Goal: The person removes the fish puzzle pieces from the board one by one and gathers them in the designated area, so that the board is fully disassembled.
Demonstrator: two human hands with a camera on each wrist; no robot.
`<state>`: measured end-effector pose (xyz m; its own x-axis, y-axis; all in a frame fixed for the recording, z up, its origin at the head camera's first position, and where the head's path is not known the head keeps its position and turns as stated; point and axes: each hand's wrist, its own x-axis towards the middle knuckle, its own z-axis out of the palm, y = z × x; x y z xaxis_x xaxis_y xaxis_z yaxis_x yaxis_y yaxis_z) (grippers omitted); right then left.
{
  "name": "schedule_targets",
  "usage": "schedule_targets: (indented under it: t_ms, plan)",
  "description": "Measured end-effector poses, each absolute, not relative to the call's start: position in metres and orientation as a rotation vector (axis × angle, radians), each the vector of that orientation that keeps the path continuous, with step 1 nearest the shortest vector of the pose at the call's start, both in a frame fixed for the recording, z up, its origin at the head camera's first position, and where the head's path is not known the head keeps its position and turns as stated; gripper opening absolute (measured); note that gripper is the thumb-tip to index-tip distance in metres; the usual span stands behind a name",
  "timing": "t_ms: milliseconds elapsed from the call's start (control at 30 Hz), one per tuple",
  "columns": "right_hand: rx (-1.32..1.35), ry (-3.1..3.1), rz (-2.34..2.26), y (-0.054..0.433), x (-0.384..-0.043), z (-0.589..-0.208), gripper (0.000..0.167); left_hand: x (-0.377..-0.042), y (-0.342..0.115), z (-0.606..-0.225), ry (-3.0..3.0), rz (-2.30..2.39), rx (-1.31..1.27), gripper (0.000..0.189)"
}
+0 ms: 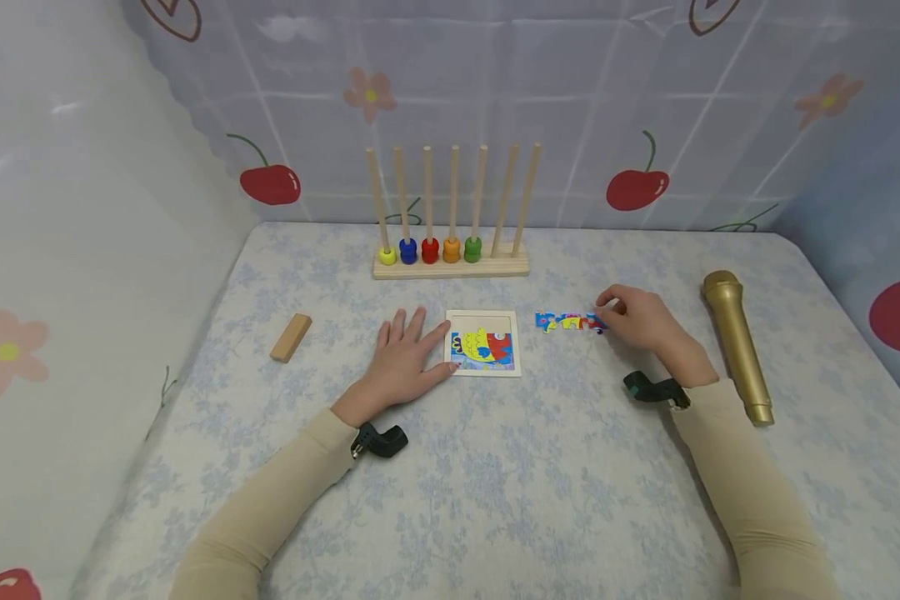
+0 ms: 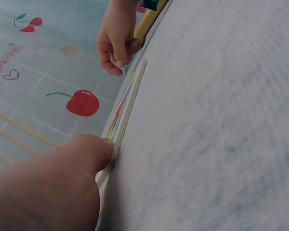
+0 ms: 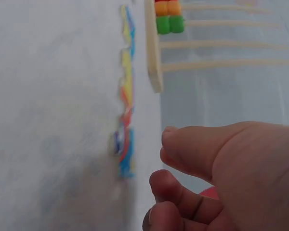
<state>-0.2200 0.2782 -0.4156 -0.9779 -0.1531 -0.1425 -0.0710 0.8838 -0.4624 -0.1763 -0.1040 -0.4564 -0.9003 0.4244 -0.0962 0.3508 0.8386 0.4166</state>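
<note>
A square wooden puzzle tray (image 1: 483, 315) lies mid-table, its lower part filled by a yellow, red and blue fish picture (image 1: 482, 347) and its upper part bare. My left hand (image 1: 405, 360) lies spread at the tray's left side, thumb and index finger touching its rim; the left wrist view shows the thumb (image 2: 97, 150) on the edge. Right of the tray is a joined strip of colourful puzzle pieces (image 1: 567, 322). At the strip's right end hovers my right hand (image 1: 637, 318). In the right wrist view its thumb and fingers stand apart with nothing between them, beside the strip (image 3: 127, 91).
Behind the tray stands a wooden peg rack (image 1: 450, 268) with upright rods and coloured beads. A small wooden block (image 1: 291, 337) lies at the left. On the right lies a gold microphone (image 1: 738, 346). A patterned curtain (image 1: 487, 108) hangs behind the table.
</note>
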Motion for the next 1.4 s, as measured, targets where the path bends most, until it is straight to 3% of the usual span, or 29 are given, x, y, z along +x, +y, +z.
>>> schedule_targets:
  t_ms: [467,733,1400]
  plan:
    - [-0.611,2.783,-0.772,0.171,-0.225,-0.4,0.027,-0.178,-0.103,-0.459,2.842,0.565,0.601,0.073]
    - [-0.685,2.653,-0.739,0.123,-0.226,-0.401,0.033,-0.178,-0.103,-0.457,2.839,0.547,0.593,0.072]
    - [-0.829,2.644,-0.671,0.103,-0.222,-0.416,0.041,-0.178,-0.104,-0.456,2.857,0.536,0.619,0.071]
